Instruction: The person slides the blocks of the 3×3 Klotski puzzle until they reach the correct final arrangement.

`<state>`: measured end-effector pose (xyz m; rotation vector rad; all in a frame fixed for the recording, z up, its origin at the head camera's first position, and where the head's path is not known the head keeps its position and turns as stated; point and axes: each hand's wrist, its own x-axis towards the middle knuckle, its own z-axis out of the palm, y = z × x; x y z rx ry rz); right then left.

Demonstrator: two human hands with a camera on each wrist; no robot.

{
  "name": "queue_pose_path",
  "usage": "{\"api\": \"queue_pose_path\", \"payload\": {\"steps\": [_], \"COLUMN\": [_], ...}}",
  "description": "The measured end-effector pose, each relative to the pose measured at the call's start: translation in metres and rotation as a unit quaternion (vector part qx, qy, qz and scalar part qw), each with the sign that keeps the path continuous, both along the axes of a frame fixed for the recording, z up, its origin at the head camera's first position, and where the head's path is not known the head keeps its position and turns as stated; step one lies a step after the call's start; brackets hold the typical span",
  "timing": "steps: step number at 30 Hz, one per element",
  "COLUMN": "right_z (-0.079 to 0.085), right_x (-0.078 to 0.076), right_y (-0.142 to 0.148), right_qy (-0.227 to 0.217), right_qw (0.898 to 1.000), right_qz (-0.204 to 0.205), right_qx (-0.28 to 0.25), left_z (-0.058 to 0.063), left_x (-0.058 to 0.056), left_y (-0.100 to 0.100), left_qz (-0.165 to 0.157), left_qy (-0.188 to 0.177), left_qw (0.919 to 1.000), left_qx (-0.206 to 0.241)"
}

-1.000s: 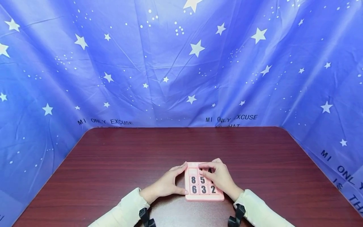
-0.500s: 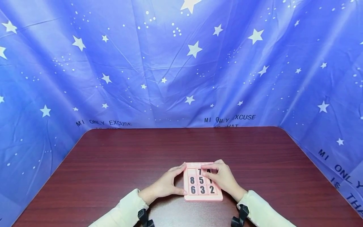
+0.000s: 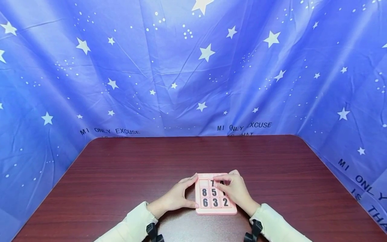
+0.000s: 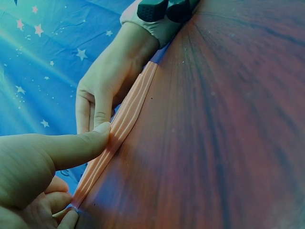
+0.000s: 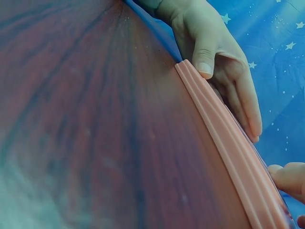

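Note:
A pink sliding number puzzle lies flat on the table. Its top row has a bare slot at the left, then the 7 tile and a half-covered 4. Below are 8, 5 and a partly hidden 1, then 6, 3, 2. My left hand grips the puzzle's left side, thumb at the near corner and fingers at the far corner. My right hand reaches over the right side; its extended index finger and thumb touch around the 7 tile's right edge. The right wrist view shows its thumb just over the rim.
The dark red wood-grain table extends behind the puzzle and to both sides. A blue star-patterned cloth hangs around its back and sides. Black wrist cameras are strapped at both sleeves.
The right thumb and index finger have shifted slightly right on the puzzle, uncovering the 7. The left hand keeps its hold. The whole head view has drifted a little.

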<state>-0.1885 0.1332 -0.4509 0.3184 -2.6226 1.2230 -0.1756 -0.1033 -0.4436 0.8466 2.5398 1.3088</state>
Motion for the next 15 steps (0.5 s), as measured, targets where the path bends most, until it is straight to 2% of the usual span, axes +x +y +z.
{"api": "queue_pose_path", "payload": {"steps": [10, 15], "right_z": [0.0011, 0.0011], "right_x": [0.0002, 0.0015], "right_y": [-0.0061, -0.0077], "right_qy": [0.024, 0.022], "right_qw": [1.0, 1.0], "right_qz": [-0.004, -0.008], "right_qx": [-0.002, -0.007], "left_z": [-0.0028, -0.0024], "left_x": [-0.0011, -0.0006], "left_y": [-0.0009, -0.0005], "left_qz": [0.004, 0.004], "left_qy": [-0.002, -0.001], "left_qw": [1.0, 1.0], "left_qx": [-0.004, -0.007]}}
